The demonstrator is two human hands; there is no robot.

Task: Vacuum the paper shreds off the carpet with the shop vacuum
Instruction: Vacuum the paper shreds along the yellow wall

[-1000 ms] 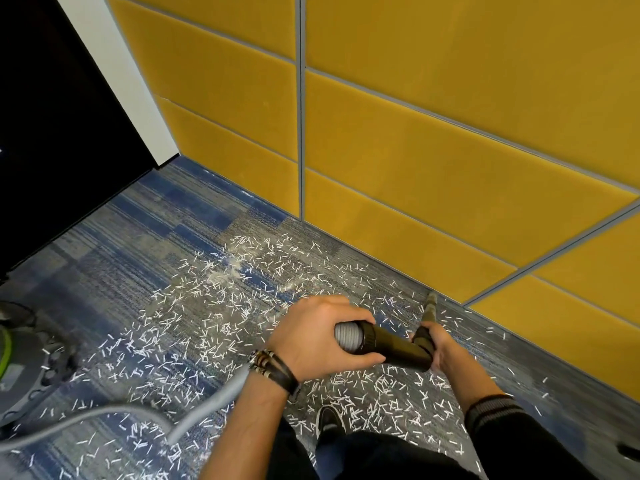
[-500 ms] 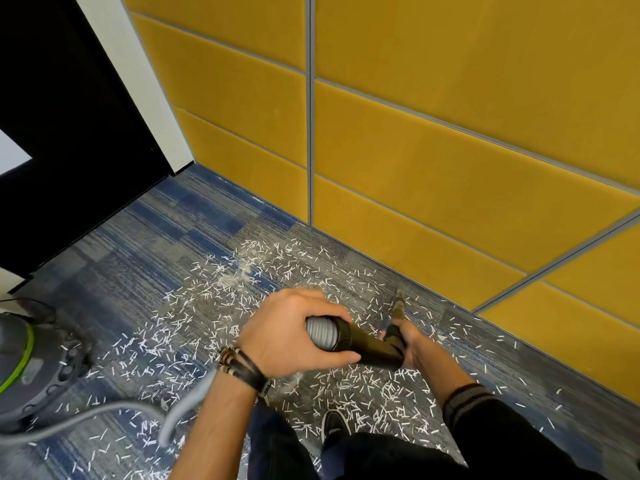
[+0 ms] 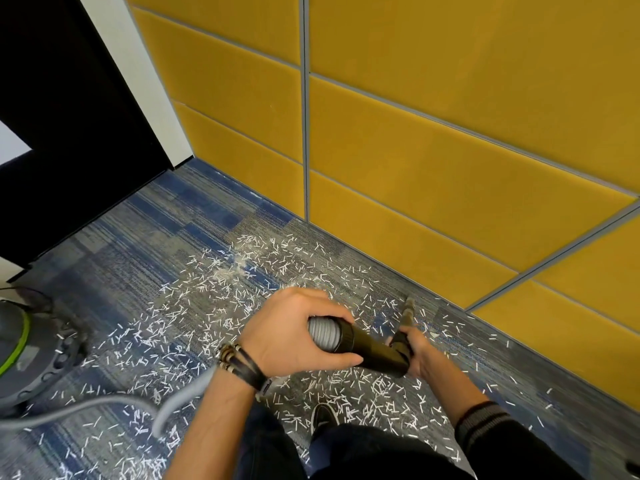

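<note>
White paper shreds (image 3: pixel 207 306) lie scattered over the blue-grey carpet (image 3: pixel 145 237). My left hand (image 3: pixel 294 334) grips the grey ribbed hose end where it joins the black wand (image 3: pixel 370 349). My right hand (image 3: pixel 415 351) holds the wand lower down, at its bend. The narrow nozzle (image 3: pixel 408 308) points down at the carpet close to the yellow wall. The grey hose (image 3: pixel 180 400) loops left toward the shop vacuum (image 3: pixel 17 351), a grey canister with a green band at the left edge.
Yellow padded wall panels (image 3: pixel 415 150) run along the far and right side. A black door or panel (image 3: pixel 69 133) stands at the upper left. My shoe (image 3: pixel 323 415) and dark trousers show at the bottom among the shreds.
Both hands and the wand have shifted slightly left in view as my head turned; the nozzle stays low near the wall. Grips are unchanged.
</note>
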